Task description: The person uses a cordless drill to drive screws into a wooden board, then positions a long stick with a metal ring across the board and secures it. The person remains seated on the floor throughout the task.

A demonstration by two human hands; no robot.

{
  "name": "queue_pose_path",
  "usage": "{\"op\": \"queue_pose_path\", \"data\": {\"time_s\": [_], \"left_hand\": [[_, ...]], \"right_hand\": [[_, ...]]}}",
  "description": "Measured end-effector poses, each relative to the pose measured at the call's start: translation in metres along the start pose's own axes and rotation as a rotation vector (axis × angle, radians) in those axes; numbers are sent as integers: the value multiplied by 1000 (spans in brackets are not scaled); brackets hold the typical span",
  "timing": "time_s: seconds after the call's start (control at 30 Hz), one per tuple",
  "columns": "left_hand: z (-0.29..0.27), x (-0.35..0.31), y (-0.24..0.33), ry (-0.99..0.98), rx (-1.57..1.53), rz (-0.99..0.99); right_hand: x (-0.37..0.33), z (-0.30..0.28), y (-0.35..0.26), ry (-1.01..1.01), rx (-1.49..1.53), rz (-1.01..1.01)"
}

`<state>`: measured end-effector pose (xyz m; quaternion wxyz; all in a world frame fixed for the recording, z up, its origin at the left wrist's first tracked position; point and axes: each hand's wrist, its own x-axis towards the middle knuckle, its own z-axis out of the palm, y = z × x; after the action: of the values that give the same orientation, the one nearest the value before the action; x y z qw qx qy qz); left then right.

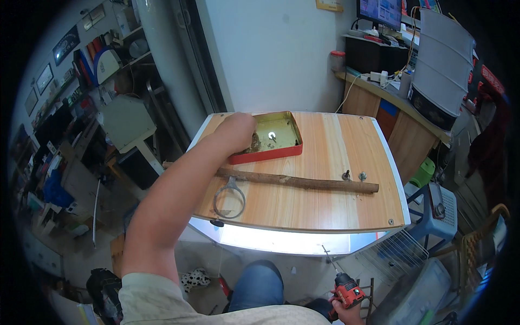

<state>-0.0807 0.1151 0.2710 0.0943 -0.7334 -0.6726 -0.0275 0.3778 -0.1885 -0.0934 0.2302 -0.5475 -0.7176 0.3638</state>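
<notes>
On the near-left corner of the wooden table [325, 206], the left hand [238, 129] reaches into a shallow red tin [281, 153] with a yellow interior. The fingers dip among small dark bits at the left end of the tin and are hidden behind the back of the hand, so whether they are pinched on anything cannot be told. One pale round piece [271, 135] lies apart in the middle of the tin floor.

Small hardware of this kind is likely light, hard and prone to slip or roll; a fingertip pinch suits it better than a full grasp. The tin itself looks thin-walled and light, so it may slide if pushed sideways; hold it by the rim if it shifts.

Below the table edge, the right hand [346, 313] is wrapped around the handle of a red and black cordless drill [344, 290], bit pointing up and left. The drill is probably the heaviest item here and is held correctly at its grip.

Just in front of the tin, a long rough stick [303, 182] lies across the table, stiff and irregular. A wire ring tool [229, 201] rests beside it, and two screws [353, 175] stand near its right end.
</notes>
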Motion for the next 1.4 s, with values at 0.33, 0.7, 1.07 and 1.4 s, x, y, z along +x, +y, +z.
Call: {"op": "queue_pose_path", "data": {"time_s": [0.33,0.7,1.07,1.4], "left_hand": [[-40,-9,-4,361,-339,88],[-73,-97,84,519,-795,366],[54,-200,215,-100,-1851,286],[186,-216,250,-357,-2160,-127]], "right_hand": [[3,-14,-78,10,138,33],[-19,10,-77,57,578,27],[-39,6,-70,168,130,-332],[-79,13,-45,250,127,-111]]}}
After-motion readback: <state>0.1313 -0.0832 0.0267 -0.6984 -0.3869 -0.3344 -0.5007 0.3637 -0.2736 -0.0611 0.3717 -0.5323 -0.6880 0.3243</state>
